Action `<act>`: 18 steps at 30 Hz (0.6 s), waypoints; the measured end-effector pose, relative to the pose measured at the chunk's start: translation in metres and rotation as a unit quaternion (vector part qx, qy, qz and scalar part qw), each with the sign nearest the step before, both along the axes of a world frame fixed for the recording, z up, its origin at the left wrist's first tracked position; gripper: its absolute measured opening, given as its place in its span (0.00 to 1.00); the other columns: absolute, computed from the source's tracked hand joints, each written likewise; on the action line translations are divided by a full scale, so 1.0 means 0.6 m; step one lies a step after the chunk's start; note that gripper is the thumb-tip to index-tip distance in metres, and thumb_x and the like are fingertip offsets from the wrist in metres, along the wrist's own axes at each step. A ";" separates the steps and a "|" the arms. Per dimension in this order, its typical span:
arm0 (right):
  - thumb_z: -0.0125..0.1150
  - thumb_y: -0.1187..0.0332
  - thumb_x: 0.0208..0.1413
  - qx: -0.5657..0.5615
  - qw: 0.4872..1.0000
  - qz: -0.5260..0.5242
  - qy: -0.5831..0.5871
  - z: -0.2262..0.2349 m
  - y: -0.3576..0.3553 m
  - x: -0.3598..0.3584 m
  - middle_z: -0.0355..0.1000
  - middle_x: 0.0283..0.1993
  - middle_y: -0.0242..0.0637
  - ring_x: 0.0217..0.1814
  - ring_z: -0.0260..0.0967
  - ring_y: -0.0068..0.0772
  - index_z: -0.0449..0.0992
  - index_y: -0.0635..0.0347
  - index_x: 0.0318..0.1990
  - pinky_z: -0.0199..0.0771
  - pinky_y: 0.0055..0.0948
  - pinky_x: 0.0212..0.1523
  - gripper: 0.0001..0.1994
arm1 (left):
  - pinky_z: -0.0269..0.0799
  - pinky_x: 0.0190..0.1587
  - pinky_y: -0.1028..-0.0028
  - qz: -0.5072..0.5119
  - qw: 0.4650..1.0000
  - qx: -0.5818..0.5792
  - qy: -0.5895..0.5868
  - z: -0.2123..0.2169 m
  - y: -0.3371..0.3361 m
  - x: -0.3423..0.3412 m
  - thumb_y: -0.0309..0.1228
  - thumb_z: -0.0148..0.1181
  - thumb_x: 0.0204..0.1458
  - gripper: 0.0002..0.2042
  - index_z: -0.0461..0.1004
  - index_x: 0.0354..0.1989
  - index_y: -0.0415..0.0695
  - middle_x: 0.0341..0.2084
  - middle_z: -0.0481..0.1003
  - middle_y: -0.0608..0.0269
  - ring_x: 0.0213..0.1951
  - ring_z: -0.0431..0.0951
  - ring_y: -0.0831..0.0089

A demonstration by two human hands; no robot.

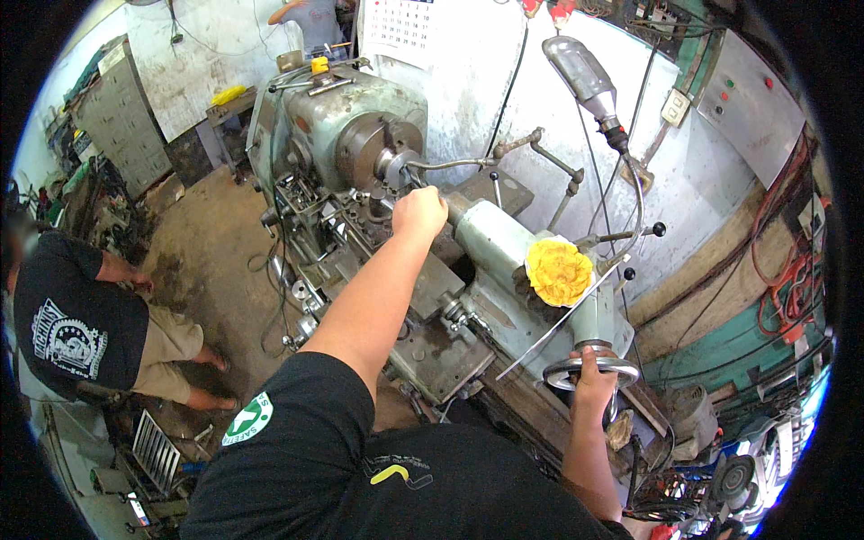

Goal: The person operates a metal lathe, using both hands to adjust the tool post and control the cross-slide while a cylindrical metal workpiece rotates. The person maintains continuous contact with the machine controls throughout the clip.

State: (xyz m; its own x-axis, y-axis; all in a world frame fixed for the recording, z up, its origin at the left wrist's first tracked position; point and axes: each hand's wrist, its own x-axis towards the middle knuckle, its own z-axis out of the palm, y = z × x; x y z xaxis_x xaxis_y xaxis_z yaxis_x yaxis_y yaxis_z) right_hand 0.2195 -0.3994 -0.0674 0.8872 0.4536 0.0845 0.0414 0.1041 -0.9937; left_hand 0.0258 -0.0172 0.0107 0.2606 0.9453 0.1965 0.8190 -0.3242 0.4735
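A green-grey metal lathe stands before me, with its round chuck [367, 148] at the far end and a bright metal workpiece [393, 168] in it. My left hand [420, 214] is closed in a fist between the chuck and the tailstock [495, 236], close to the tailstock's nose. What the fist grips is hidden; a thin metal piece shows just beyond it. At the tailstock's near end, the fingers of my right hand [594, 389] wrap around the rim of the shiny handwheel [616, 366].
A yellow cloth [559, 273] lies on the tailstock beside a thin rod. Above, an upturned plastic bottle [580, 72] feeds a hose. The lathe carriage [432, 355] sits below my left forearm. Another person [85, 315] stands at left; another is partly visible at the back.
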 end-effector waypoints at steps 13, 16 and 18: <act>0.68 0.70 0.63 -0.019 1.000 0.000 0.024 -0.001 0.001 0.000 0.79 0.38 0.46 0.38 0.80 0.36 0.66 0.67 0.52 0.79 0.34 0.42 0.18 | 0.79 0.50 0.53 -0.002 0.999 0.027 -0.018 -0.014 0.005 0.000 0.41 0.56 0.59 0.14 0.82 0.41 0.44 0.39 0.84 0.48 0.44 0.84 0.49; 0.69 0.69 0.62 -0.027 0.999 0.001 0.028 -0.002 -0.001 0.004 0.78 0.39 0.45 0.38 0.80 0.35 0.67 0.68 0.54 0.78 0.34 0.43 0.20 | 0.79 0.50 0.53 0.000 1.000 0.028 -0.011 -0.012 0.005 0.002 0.41 0.56 0.59 0.14 0.82 0.40 0.45 0.39 0.84 0.48 0.44 0.84 0.49; 0.69 0.68 0.62 -0.045 0.999 0.010 0.017 -0.002 -0.003 0.008 0.78 0.40 0.45 0.39 0.80 0.34 0.67 0.68 0.54 0.78 0.34 0.44 0.20 | 0.79 0.50 0.53 0.001 1.000 0.025 -0.006 -0.010 0.005 0.002 0.41 0.56 0.59 0.14 0.82 0.40 0.45 0.39 0.84 0.48 0.44 0.84 0.49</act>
